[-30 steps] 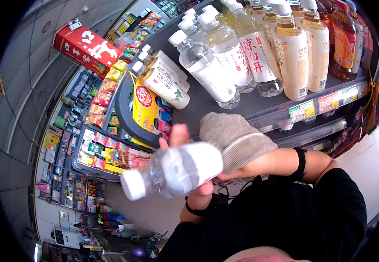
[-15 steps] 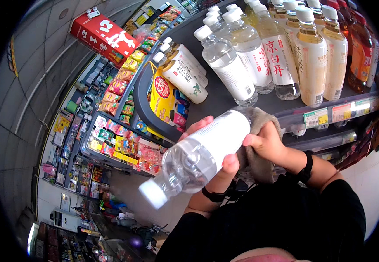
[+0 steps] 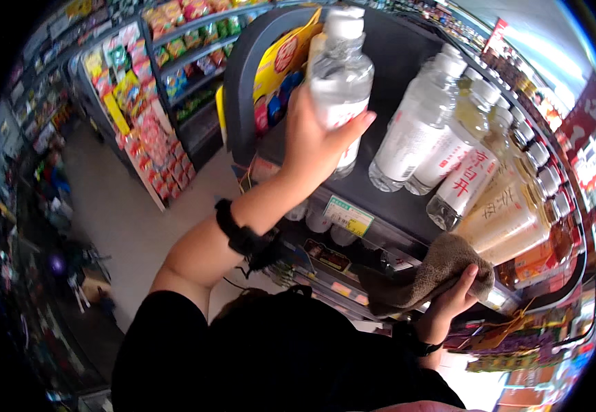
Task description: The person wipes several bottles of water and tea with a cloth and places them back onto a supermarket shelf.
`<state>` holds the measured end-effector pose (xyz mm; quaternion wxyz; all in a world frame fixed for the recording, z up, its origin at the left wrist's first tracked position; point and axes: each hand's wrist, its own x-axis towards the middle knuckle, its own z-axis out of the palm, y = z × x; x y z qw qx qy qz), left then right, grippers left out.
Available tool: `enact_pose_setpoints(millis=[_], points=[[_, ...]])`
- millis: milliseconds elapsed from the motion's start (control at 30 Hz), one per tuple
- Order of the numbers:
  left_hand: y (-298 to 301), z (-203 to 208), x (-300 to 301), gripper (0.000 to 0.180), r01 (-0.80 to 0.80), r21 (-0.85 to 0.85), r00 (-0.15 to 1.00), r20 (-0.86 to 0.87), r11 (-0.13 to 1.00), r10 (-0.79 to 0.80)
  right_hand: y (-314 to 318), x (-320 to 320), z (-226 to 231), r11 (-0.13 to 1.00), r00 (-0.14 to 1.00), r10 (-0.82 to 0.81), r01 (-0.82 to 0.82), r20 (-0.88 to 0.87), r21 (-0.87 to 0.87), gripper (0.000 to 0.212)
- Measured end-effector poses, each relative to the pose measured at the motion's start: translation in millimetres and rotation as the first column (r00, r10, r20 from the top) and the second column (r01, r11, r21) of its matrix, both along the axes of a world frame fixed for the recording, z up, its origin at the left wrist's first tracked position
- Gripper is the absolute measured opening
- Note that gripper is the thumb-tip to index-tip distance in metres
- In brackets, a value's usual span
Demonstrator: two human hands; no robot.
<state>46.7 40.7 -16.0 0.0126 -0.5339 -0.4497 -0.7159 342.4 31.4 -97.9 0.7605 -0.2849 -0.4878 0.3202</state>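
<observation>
My left hand (image 3: pixel 309 141) is wrapped round a clear plastic water bottle (image 3: pixel 343 73) with a white cap and a white label. The bottle stands upright at the left part of the dark shelf (image 3: pixel 353 196); whether its base touches the shelf I cannot tell. In my right hand (image 3: pixel 454 296), a brown cloth (image 3: pixel 430 273) is bunched up at the shelf's front edge, with the thumb on top and the other fingers hidden. Between the hands stand more clear bottles (image 3: pixel 408 141) with white labels, apart from the held one.
Bottles of a pale drink (image 3: pixel 500 216) and orange-brown ones (image 3: pixel 535 264) fill the shelf's right end. A price tag (image 3: pixel 347 215) sits on the front rail. A curved dark side panel (image 3: pixel 241 89) bounds the shelf at left, beside a rack of snack packets (image 3: pixel 148 130).
The bottle has gone from tilted in front of my body to upright at the shelf. The cloth, earlier against the bottle's base, has moved away right with my right hand. The view has turned.
</observation>
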Motion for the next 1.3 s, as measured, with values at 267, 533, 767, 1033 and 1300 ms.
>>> enact_pose_setpoints(millis=[267,533,767,1033,1300], points=[[52,-4,-18,0.077,-0.203,-0.012,0.950,-0.245,0.979,0.194,-6,-2,8,0.997,0.938,0.072,-0.057,0.338,-0.054,0.050],[3,-5,-7,0.058,-0.373,-0.176,0.897,-0.318,0.911,0.306,7,30,-16,0.993,0.937,0.113,-0.116,0.332,-0.010,0.044],[46,-12,-13,0.028,-0.160,-0.489,0.983,-0.159,0.857,0.093,-2,24,-12,0.974,0.937,0.219,-0.195,0.271,-0.116,0.053],[71,2,-1,0.038,-0.222,-0.727,0.966,-0.255,0.649,0.046,6,39,-31,0.974,0.938,0.174,-0.118,0.300,-0.195,0.064],[104,11,3,0.063,-0.055,-0.852,0.995,-0.090,0.521,-0.041,0,39,-30,0.972,0.942,0.194,-0.147,0.275,-0.182,0.067]])
